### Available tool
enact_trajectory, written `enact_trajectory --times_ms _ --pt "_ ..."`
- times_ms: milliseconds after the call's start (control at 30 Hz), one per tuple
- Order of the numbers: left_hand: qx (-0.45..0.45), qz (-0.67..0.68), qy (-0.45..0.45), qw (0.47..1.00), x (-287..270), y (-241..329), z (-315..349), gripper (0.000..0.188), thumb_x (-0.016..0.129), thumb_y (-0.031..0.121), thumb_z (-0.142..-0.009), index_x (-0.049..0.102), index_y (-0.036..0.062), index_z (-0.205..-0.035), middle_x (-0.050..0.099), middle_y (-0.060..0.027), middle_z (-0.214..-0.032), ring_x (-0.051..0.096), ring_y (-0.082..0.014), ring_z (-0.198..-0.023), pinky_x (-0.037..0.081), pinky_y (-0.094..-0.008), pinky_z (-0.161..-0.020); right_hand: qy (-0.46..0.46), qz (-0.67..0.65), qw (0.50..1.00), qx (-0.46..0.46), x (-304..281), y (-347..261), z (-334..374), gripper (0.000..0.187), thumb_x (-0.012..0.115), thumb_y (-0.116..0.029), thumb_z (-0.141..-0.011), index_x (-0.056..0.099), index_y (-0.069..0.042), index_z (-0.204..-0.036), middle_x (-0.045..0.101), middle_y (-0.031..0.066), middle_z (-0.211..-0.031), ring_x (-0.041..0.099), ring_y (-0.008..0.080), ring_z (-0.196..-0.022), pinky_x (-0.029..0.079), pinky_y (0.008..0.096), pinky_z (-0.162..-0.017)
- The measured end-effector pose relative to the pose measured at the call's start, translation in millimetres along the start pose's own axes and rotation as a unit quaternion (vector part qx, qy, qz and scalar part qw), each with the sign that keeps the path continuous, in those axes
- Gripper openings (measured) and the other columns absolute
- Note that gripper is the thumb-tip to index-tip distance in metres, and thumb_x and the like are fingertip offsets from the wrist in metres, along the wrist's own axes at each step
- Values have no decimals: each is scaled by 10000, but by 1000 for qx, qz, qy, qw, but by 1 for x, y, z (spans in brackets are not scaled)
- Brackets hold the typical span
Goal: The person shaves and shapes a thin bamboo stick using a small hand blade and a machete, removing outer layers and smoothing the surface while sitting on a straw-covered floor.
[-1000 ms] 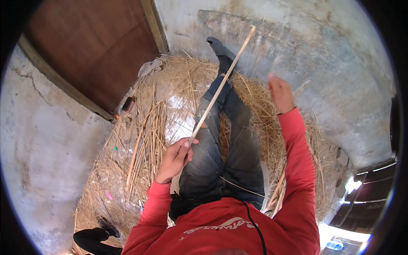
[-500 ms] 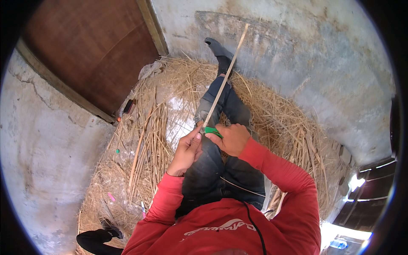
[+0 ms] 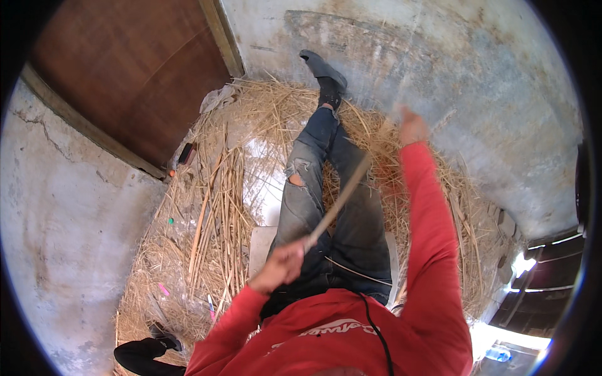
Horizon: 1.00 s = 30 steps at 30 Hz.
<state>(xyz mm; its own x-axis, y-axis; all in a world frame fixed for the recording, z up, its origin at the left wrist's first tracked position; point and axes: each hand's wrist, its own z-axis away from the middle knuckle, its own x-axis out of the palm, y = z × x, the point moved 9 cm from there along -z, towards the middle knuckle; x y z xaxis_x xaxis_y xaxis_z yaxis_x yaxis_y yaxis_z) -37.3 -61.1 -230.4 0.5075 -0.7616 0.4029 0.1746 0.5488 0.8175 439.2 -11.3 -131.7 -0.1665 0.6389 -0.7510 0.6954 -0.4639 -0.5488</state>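
My left hand (image 3: 282, 267) is closed round the near end of a pale, narrow wooden strip (image 3: 338, 203), above my lap. The strip slants up and to the right over my legs; its far part is smeared by motion. My right hand (image 3: 412, 127) is far out, beyond the strip's sharp part, near the wall. Motion blurs its fingers, so I cannot make out what is in them. The green-handled tool seen earlier does not show clearly now.
Straw and shavings (image 3: 276, 106) cover the floor round my outstretched legs (image 3: 307, 156). Several long strips (image 3: 207, 213) lie on the left. A stained wall (image 3: 489, 106) rises ahead and right, a brown door (image 3: 132, 69) at far left. A dark small block (image 3: 187, 153) lies near the door.
My right hand has swung away from my left hand, forward and right. My left hand has drawn back toward my lap with the strip, which now tilts more to the right.
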Motion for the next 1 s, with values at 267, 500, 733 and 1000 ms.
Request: enact_trajectory --times_ms 267,500,733,1000 --pt "86 -62 104 989 -49 16 16 455 398 309 -1117 490 18 -1454 391 43 -578 318 -51 -459 276 -210 -443 -3 -102 994 30 -69 48 -26 699 457 -619 -1013 611 -5 -716 558 140 -641 564 267 -637 448 396 -660" --pt "174 -126 66 974 -26 93 -27 440 388 318 -1122 522 31 -1427 473 22 -653 363 -42 -491 302 -202 -476 -120 -278 951 -62 -18 -96 70 421 697 -439 -954 685 -18 -930 562 25 -739 518 136 -699 445 331 -668" --pt "184 -120 38 975 -5 97 -38 449 403 336 -1118 526 31 -1423 450 38 -642 336 -36 -484 281 -199 -460 -273 -351 890 -101 7 -176 131 404 752 -392 -915 688 0 -982 572 73 -709 526 153 -679 442 336 -647" --pt "192 -131 71 970 -4 98 -44 401 458 260 -1107 532 22 -1421 404 58 -620 323 -32 -492 266 -205 -461 -229 -284 917 -158 7 -189 150 358 691 -372 -958 672 -15 -951 611 154 -678 601 294 -603 465 413 -609"
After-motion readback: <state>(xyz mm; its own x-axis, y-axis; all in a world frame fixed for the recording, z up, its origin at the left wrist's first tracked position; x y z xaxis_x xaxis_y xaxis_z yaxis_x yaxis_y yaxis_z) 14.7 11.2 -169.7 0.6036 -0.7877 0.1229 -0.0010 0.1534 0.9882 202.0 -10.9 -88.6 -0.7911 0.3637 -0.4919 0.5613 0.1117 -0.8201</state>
